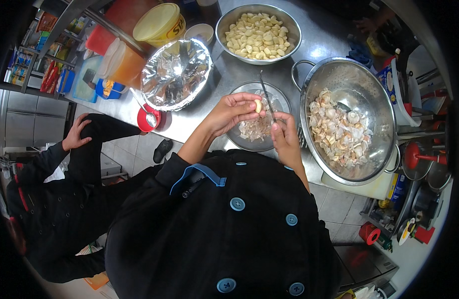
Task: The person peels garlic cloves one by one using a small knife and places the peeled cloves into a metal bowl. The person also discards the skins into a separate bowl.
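Observation:
Between the fingertips of my left hand (229, 112) is a pale garlic clove (258, 106). My right hand (285, 130) grips a small knife (265, 88), its narrow blade pointing away from me. Both hands are over a round metal plate (235, 141) strewn with garlic skins (253, 129). Beyond it stands a steel bowl (224, 44) full of peeled garlic cloves (257, 35). To the right, a steel colander (367, 80) with loop handles holds unpeeled garlic (339, 127) and loose papery skins.
A foil-covered bowl (177, 73) stands left on the steel table (218, 80), near a red cup (149, 119) with a spoon and a lidded yellow tub (158, 24). A co-worker (57, 209) in black is close on my left. Under the colander lies a cutting board (379, 190).

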`<action>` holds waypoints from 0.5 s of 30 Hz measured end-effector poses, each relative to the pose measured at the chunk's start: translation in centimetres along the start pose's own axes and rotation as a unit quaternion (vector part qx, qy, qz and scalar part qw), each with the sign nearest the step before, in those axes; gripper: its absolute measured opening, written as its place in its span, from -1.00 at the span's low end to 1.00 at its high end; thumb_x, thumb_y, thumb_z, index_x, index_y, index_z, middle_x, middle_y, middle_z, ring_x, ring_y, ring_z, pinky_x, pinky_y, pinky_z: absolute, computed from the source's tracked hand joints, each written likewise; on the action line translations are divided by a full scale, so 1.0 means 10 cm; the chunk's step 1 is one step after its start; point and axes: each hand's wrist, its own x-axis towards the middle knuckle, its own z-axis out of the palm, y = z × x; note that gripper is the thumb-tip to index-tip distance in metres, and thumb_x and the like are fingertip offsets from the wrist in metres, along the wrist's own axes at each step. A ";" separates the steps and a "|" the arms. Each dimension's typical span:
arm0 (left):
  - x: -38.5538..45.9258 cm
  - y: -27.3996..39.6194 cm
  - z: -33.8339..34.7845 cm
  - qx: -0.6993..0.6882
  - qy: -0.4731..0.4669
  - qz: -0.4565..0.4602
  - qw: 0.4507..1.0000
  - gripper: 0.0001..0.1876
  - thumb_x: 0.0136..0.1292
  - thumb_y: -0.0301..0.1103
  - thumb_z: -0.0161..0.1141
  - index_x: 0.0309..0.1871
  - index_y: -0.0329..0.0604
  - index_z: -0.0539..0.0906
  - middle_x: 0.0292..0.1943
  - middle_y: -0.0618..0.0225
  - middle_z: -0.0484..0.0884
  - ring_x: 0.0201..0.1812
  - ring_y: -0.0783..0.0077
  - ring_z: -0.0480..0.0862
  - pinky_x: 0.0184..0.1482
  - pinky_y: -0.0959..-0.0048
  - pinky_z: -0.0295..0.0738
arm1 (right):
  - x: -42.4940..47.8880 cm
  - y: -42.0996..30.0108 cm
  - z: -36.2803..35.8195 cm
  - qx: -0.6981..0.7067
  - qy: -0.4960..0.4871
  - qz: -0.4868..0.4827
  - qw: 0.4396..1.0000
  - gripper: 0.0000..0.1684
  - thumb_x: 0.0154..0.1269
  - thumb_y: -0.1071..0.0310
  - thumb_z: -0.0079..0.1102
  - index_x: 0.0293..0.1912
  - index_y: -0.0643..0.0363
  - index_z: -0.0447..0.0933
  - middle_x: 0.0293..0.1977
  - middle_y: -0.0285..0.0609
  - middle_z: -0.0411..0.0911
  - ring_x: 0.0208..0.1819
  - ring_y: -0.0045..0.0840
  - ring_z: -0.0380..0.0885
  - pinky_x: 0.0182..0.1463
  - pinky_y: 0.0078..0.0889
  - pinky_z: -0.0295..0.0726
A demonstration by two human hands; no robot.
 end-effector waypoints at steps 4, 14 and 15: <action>0.01 -0.04 -0.03 -0.022 0.013 -0.008 1.000 -0.73 0.23 -0.52 0.05 -0.01 -0.43 0.45 -0.12 0.13 0.54 -0.13 0.34 0.61 -0.02 0.50 0.55 | 0.01 -0.04 0.02 -0.041 -0.054 -0.045 0.997 -0.49 0.36 0.27 -0.15 0.24 0.18 0.10 -0.35 -0.24 0.44 -0.41 -0.70 0.29 -0.24 -0.62 0.33; 0.02 -0.07 -0.04 -0.006 0.008 -0.007 1.000 -0.67 0.23 -0.50 0.05 0.05 -0.44 0.41 -0.10 0.17 0.53 -0.15 0.41 0.61 -0.06 0.57 0.57 | 0.06 -0.05 0.02 -0.171 -0.053 -0.165 0.970 -0.46 0.35 0.30 -0.14 0.29 0.09 0.11 -0.24 -0.27 0.38 -0.38 -0.73 0.25 -0.26 -0.71 0.27; 0.02 -0.06 -0.04 -0.003 0.011 -0.010 1.000 -0.68 0.22 -0.50 0.06 0.04 -0.44 0.41 -0.11 0.17 0.54 -0.15 0.41 0.61 -0.07 0.57 0.57 | 0.06 -0.05 0.02 -0.170 -0.052 -0.170 0.969 -0.45 0.35 0.29 -0.14 0.30 0.08 0.10 -0.33 -0.32 0.39 -0.48 -0.78 0.23 -0.35 -0.76 0.27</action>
